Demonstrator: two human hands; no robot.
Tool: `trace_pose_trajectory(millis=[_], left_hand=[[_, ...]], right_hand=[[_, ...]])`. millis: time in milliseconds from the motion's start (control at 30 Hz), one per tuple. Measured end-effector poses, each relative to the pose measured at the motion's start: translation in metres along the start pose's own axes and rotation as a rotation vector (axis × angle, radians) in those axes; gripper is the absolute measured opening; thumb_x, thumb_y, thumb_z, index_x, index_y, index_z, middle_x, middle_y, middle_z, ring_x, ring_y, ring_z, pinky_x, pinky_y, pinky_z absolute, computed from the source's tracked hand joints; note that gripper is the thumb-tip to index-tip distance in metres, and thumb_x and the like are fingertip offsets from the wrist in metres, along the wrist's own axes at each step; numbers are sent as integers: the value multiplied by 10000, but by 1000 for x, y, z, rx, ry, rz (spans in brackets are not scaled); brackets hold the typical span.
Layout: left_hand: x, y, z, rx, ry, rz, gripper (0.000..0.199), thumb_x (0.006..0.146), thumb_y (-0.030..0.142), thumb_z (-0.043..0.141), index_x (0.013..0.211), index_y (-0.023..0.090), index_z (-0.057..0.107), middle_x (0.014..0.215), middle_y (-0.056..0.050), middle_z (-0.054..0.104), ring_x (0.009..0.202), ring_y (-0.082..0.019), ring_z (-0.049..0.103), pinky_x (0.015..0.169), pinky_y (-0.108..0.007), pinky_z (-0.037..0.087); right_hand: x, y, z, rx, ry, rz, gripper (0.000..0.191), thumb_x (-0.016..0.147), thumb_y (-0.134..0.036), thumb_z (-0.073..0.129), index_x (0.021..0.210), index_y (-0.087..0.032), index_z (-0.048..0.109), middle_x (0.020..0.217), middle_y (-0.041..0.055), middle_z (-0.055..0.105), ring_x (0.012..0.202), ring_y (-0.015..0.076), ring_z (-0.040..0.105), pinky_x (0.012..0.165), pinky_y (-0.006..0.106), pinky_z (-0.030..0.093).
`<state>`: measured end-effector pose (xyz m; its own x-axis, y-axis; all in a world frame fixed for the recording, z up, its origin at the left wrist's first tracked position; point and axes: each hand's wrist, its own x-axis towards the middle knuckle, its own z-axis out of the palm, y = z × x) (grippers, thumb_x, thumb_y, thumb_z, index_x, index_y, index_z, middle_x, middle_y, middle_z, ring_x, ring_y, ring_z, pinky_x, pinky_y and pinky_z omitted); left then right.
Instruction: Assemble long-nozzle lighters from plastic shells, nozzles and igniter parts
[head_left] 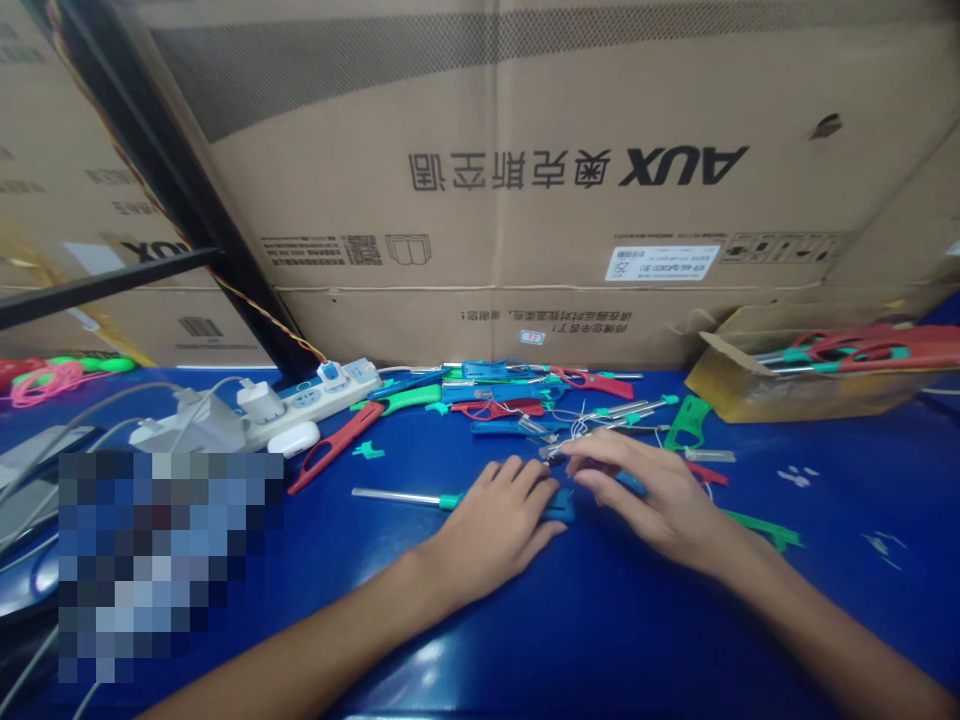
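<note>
My left hand lies over a blue long-nosed lighter, its fingers wrapped round the handle against the table. The lighter's metal tube and green collar stick out to the left; much of the handle is hidden under the hand. Just to the right, my right hand has thumb and fingers curled close together near the handle's end. What it pinches, if anything, is too small to tell. Beyond the fingertips lie small clear parts with white wires and several metal tubes with green collars.
Red, blue and green lighter handles lie in a row at the back. A cardboard box of red lighters stands right. A power strip with chargers is left, beside a blurred-out area. Large cardboard walls the blue table's back.
</note>
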<state>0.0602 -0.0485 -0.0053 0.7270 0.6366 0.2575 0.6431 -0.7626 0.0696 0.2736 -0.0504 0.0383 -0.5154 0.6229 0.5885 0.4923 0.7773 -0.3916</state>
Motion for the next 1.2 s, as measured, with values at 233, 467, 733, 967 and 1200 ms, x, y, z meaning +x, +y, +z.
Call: trace_pose_trajectory(millis=[233, 467, 733, 967, 1200], left_hand=[[0, 0, 0, -4, -12, -4, 350, 1025, 432, 450, 1252, 176, 525, 1215, -87, 567, 1099, -268, 523, 929, -465, 484], [0, -1, 0, 7, -31, 14, 361, 1023, 424, 461, 1272, 167, 511, 1258, -94, 561, 1133, -285, 517, 939, -468, 482], [-1, 0, 1, 45, -6, 23, 351, 1025, 414, 454, 1261, 163, 519, 1225, -99, 567, 1095, -282, 529, 908, -452, 481], [0, 0, 1, 49, -1, 32, 310, 1027, 410, 449, 1190, 163, 541, 1154, -84, 574, 1046, -268, 549, 886, -458, 486], [0, 0, 1, 70, 2, 34, 312, 1030, 409, 438, 1189, 160, 539, 1154, -87, 574, 1049, -269, 539, 892, -453, 483]], right_hand=[[-1, -1, 0, 1, -48, 29, 267, 1005, -236, 494, 1264, -235, 559, 1148, 63, 704, 976, 166, 693, 834, 304, 583], [-1, -1, 1, -21, -76, 24, 281, 1002, -243, 503, 1279, -234, 546, 1192, 61, 701, 1056, 175, 677, 929, 333, 561], [-1, -2, -1, 8, -116, 63, 296, 1009, -249, 492, 1304, -234, 522, 1140, 51, 696, 965, 144, 681, 853, 277, 558], [-2, -1, 1, -4, -194, 135, 410, 1015, -316, 478, 1415, -235, 435, 1090, 57, 718, 855, 152, 703, 794, 302, 573], [-3, -1, 2, -8, -194, 138, 414, 1013, -328, 486, 1419, -264, 436, 1090, 49, 726, 831, 153, 709, 770, 305, 577]])
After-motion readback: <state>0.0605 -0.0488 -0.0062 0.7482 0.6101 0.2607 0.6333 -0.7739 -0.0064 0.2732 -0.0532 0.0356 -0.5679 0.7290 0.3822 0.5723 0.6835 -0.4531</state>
